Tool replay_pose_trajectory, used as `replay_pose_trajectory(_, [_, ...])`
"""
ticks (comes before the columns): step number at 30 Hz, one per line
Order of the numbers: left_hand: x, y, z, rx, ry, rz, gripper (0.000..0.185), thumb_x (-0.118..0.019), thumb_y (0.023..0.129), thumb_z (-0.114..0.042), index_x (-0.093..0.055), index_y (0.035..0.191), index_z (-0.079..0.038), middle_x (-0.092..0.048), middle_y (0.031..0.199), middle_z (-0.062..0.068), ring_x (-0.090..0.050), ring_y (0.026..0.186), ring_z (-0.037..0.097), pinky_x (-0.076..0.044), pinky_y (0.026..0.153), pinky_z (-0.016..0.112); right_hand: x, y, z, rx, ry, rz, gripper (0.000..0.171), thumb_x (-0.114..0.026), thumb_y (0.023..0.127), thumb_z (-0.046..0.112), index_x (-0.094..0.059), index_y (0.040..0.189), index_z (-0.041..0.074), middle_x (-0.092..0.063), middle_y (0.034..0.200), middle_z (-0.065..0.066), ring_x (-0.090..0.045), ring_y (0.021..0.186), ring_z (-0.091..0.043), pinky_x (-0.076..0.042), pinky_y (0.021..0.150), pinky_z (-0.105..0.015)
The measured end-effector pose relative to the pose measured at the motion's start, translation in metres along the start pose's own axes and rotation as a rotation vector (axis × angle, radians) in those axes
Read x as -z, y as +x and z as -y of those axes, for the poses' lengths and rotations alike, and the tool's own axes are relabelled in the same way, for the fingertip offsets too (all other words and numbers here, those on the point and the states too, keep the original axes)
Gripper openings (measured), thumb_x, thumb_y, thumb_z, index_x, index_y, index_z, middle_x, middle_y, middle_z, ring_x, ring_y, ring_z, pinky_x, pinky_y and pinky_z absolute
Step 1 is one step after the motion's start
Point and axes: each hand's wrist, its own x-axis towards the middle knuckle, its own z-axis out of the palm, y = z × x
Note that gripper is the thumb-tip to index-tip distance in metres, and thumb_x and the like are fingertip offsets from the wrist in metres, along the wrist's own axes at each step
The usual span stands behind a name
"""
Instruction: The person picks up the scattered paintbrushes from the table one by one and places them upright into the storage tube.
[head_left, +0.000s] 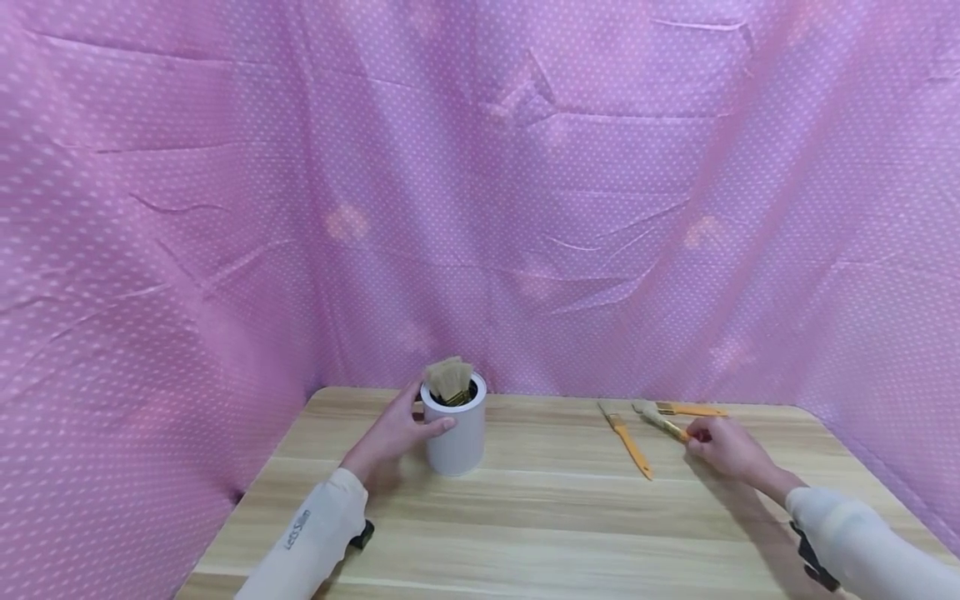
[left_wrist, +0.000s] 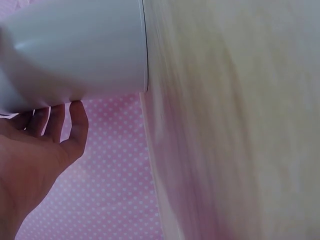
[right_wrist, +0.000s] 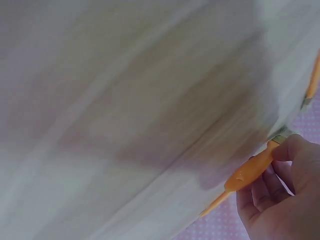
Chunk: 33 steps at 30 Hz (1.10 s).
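Note:
A white cylindrical canister (head_left: 455, 437) stands upright on the table with several brushes (head_left: 452, 382) in it, bristles up. My left hand (head_left: 397, 429) holds its side, thumb in front and fingers behind. In the left wrist view, bent fingertips of the left hand (left_wrist: 45, 145) touch the canister wall (left_wrist: 85, 55). Over at the right, my right hand (head_left: 726, 450) pinches a paintbrush (head_left: 666, 426) whose bristles point toward the back left. Its orange handle (right_wrist: 252, 172) shows in the right wrist view, gripped by the right hand (right_wrist: 285, 195) near the metal band.
Two more orange-handled paintbrushes lie on the wooden table (head_left: 525, 517): one slanting brush (head_left: 628, 443) left of my right hand, and another brush (head_left: 690, 409) behind it. Pink dotted cloth (head_left: 487, 208) hangs along the table's back and sides.

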Motion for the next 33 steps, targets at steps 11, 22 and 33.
replay_pose_trajectory(11, [0.002, -0.003, 0.001, 0.020, -0.012, -0.009, 0.095, -0.087, 0.081, -0.042, -0.031, 0.158, -0.035, -0.044, 0.151, 0.004, -0.050, 0.130, 0.035, -0.047, 0.104, 0.050, 0.006, 0.031, 0.054, -0.135, 0.262, 0.026, 0.020, -0.071, 0.093, 0.008, -0.074, 0.107, -0.007, -0.074, 0.094, -0.013, -0.068, 0.082, -0.024, -0.057, 0.065, -0.030])
replay_pose_trajectory(22, [0.001, -0.003, 0.001, 0.043, -0.003, -0.047, 0.099, -0.090, 0.075, -0.048, -0.035, 0.157, -0.033, -0.046, 0.149, 0.005, -0.048, 0.132, 0.029, -0.048, 0.104, 0.049, -0.008, 0.071, 0.135, -0.167, 0.765, 0.153, 0.024, -0.062, 0.101, 0.007, -0.061, 0.117, -0.011, -0.067, 0.109, -0.020, -0.066, 0.098, -0.028, -0.061, 0.082, -0.042])
replay_pose_trajectory(33, [0.001, -0.003, 0.000, 0.052, 0.000, -0.041, 0.102, -0.090, 0.072, -0.053, -0.034, 0.156, -0.038, -0.047, 0.147, 0.003, -0.048, 0.131, 0.027, -0.048, 0.104, 0.046, -0.013, 0.119, 0.222, -0.057, 0.981, 0.173, 0.026, -0.062, 0.103, 0.014, -0.062, 0.120, -0.006, -0.067, 0.116, -0.016, -0.063, 0.104, -0.027, -0.054, 0.095, -0.041])
